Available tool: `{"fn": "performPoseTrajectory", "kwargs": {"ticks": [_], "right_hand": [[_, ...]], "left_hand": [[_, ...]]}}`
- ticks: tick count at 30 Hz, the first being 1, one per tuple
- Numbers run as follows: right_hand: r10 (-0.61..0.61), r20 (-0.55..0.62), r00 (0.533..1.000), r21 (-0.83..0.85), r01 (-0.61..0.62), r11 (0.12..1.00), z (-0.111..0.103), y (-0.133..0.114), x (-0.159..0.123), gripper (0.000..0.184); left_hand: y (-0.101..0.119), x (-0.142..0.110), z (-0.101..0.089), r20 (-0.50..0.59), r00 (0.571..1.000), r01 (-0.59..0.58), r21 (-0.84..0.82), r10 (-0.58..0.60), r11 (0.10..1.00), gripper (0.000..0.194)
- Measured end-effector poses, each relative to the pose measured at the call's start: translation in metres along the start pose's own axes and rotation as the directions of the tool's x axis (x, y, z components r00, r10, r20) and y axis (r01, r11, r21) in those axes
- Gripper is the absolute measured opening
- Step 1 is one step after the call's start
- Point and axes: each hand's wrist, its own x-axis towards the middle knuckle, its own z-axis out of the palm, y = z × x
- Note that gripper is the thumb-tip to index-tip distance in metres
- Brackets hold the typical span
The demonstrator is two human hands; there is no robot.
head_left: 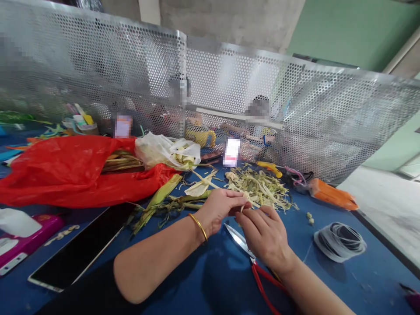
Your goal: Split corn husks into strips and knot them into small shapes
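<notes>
My left hand [219, 208] and my right hand [264, 234] meet over the blue table [203, 280], fingers pinched together on a small pale strip of husk [244, 200]. A gold bangle [198, 226] circles my left wrist. Just behind the hands lies a heap of shredded husk strips [259, 187]. Red-handled scissors [252, 262] lie on the table under my right wrist, blades pointing left. Green and dry corn husks [164, 201] lie to the left of my left hand.
A red plastic bag [65, 173] and a white bag of husks [167, 151] sit at the left back. A phone [82, 247], a pink case [22, 243], a coil of thread [339, 240] and an orange tool [331, 194] lie around. A perforated metal screen [213, 87] walls the back.
</notes>
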Motion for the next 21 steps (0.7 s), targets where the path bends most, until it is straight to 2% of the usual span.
{"fn": "performPoseTrajectory", "kwargs": {"ticks": [5, 9, 11, 13, 15, 16, 18, 21], "right_hand": [[-0.121, -0.036, 0.992, 0.082, 0.124, 0.989, -0.009, -0.007, 0.001, 0.020], [-0.163, -0.060, 0.985, 0.105, 0.169, 0.980, -0.015, -0.005, 0.005, 0.025], [-0.084, -0.090, 0.992, 0.071, 0.091, 0.993, -0.016, 0.001, 0.007, 0.026], [0.118, -0.128, 0.985, 0.002, -0.119, 0.993, -0.015, 0.011, 0.008, 0.023], [0.301, -0.102, 0.948, -0.032, -0.306, 0.952, -0.015, 0.020, 0.009, 0.018], [0.343, -0.060, 0.937, -0.027, -0.345, 0.938, -0.015, 0.024, 0.010, 0.016], [0.353, 0.022, 0.935, 0.009, -0.353, 0.936, -0.015, 0.028, 0.011, 0.019], [0.348, 0.051, 0.936, 0.043, -0.350, 0.936, -0.014, 0.026, 0.011, 0.021]], "left_hand": [[0.000, -0.002, 0.002, -0.033, 0.999, -0.018, -0.015, 0.018, 1.000, 0.022], [0.002, -0.003, 0.004, -0.050, 0.998, -0.027, -0.029, 0.025, 0.999, 0.020], [0.005, -0.003, 0.004, -0.065, 0.997, -0.047, -0.027, 0.045, 0.999, 0.019], [0.008, -0.003, 0.004, -0.073, 0.995, -0.063, -0.028, 0.061, 0.998, 0.019], [0.011, -0.004, 0.003, -0.076, 0.996, -0.058, -0.025, 0.056, 0.998, 0.019], [0.013, -0.004, 0.003, -0.075, 0.996, -0.047, -0.022, 0.045, 0.999, 0.019], [0.014, -0.005, 0.003, -0.057, 0.998, -0.011, -0.024, 0.009, 1.000, 0.019], [0.013, -0.004, 0.001, -0.029, 0.999, 0.037, -0.018, -0.037, 0.999, 0.021]]}}
